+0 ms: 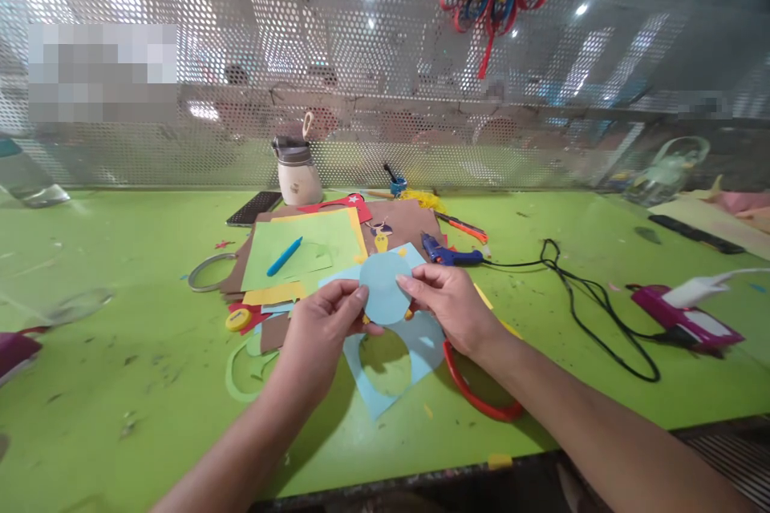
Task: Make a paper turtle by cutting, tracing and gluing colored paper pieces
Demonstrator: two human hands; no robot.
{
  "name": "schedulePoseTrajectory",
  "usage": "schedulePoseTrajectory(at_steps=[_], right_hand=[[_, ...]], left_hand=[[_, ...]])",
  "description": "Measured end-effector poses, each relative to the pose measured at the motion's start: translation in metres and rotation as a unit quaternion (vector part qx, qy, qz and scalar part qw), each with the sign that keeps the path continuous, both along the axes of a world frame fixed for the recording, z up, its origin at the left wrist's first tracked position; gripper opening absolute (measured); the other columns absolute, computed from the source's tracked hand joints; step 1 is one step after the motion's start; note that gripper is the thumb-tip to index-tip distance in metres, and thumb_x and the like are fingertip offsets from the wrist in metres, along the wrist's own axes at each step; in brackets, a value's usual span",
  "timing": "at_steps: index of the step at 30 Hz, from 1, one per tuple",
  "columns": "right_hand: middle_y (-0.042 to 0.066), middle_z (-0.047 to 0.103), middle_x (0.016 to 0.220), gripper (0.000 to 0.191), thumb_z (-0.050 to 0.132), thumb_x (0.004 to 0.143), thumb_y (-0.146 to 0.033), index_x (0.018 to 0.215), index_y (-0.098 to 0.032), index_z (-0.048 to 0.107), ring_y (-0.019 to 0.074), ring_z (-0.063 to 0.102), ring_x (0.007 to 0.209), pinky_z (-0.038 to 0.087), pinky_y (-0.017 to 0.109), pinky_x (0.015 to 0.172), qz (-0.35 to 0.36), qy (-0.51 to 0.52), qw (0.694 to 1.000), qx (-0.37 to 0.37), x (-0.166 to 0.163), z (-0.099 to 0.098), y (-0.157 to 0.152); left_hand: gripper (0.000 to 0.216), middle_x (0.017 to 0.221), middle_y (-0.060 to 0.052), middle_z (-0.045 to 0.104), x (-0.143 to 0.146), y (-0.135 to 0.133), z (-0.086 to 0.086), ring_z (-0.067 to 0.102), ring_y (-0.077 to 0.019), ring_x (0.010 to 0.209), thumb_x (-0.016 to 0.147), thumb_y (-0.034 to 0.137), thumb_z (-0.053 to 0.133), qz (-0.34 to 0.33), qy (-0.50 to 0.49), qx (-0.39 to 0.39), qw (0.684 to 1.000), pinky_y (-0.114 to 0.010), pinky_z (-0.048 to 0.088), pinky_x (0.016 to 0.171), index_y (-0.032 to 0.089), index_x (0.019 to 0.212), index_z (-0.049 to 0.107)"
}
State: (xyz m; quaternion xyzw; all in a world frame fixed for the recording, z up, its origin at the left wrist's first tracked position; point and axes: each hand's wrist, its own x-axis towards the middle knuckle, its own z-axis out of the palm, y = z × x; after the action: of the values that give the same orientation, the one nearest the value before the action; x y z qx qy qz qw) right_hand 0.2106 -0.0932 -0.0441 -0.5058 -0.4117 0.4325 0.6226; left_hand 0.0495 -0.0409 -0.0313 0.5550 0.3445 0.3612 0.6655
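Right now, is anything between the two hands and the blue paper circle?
Nothing visible is. The left hand and the right hand both pinch the blue paper circle at its edges, above the blue sheet with a round hole.

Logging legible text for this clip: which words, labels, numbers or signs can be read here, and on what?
No word or number can be read.
White star, a sign only: on the red paper.
Small mark on the bottle: too small to read.
Patch on the mesh wall: blurred out.
Blue paper circle, pinched by left hand and right hand: blank.
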Motion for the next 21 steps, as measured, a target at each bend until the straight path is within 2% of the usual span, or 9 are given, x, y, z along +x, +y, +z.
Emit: schedulePoseTrajectory(at_steps=[8, 12, 16, 21], right_hand=[[-0.002, 0.062, 0.059, 0.022, 0.075, 0.071, -0.037, 0.071, -0.015, 0.069, 0.0099, 0.054, 0.052, 0.051, 0.023, 0.053, -0.002, -0.008, 1.0, -0.005, 0.0018, -0.0009, -0.0006], [-0.002, 0.062, 0.059, 0.023, 0.074, 0.071, -0.038, 0.071, -0.015, 0.069, 0.01, 0.054, 0.051, 0.052, 0.024, 0.052, -0.001, -0.011, 1.0, -0.008, 0.0022, -0.0018, 0.0], [-0.002, 0.061, 0.059, 0.024, 0.074, 0.071, -0.038, 0.068, -0.015, 0.068, 0.01, 0.055, 0.051, 0.052, 0.024, 0.052, 0.005, -0.015, 1.0, -0.01, 0.0009, -0.0025, -0.0004], [-0.002, 0.062, 0.059, 0.026, 0.074, 0.071, -0.04, 0.067, -0.015, 0.068, 0.0102, 0.056, 0.052, 0.052, 0.024, 0.053, 0.02, -0.01, 1.0, -0.018, -0.0026, -0.0016, -0.0031]], left_hand=[[0.022, 0.077, -0.001, 0.064, -0.0013, 0.0017, -0.0015, 0.06, -0.0137, 0.063, 0.073, 0.033, 0.072, -0.013, -0.016, -0.002, 1.0, -0.028, 0.056, 0.061, 0.015, 0.083, 0.066], [0.02, 0.072, -0.001, 0.061, -0.0024, 0.0025, -0.0017, 0.057, -0.0142, 0.063, 0.073, 0.034, 0.07, -0.019, -0.011, 0.004, 1.0, -0.028, 0.055, 0.059, 0.015, 0.08, 0.066], [0.019, 0.065, 0.001, 0.057, -0.0043, 0.0039, -0.0004, 0.054, -0.0131, 0.063, 0.076, 0.035, 0.068, -0.026, -0.006, 0.001, 1.0, -0.025, 0.052, 0.059, 0.017, 0.071, 0.064], [0.019, 0.069, 0.0, 0.062, -0.0051, 0.0055, -0.0007, 0.052, -0.0114, 0.064, 0.074, 0.034, 0.07, -0.004, 0.02, 0.019, 1.0, -0.02, 0.045, 0.059, 0.016, 0.073, 0.067]])
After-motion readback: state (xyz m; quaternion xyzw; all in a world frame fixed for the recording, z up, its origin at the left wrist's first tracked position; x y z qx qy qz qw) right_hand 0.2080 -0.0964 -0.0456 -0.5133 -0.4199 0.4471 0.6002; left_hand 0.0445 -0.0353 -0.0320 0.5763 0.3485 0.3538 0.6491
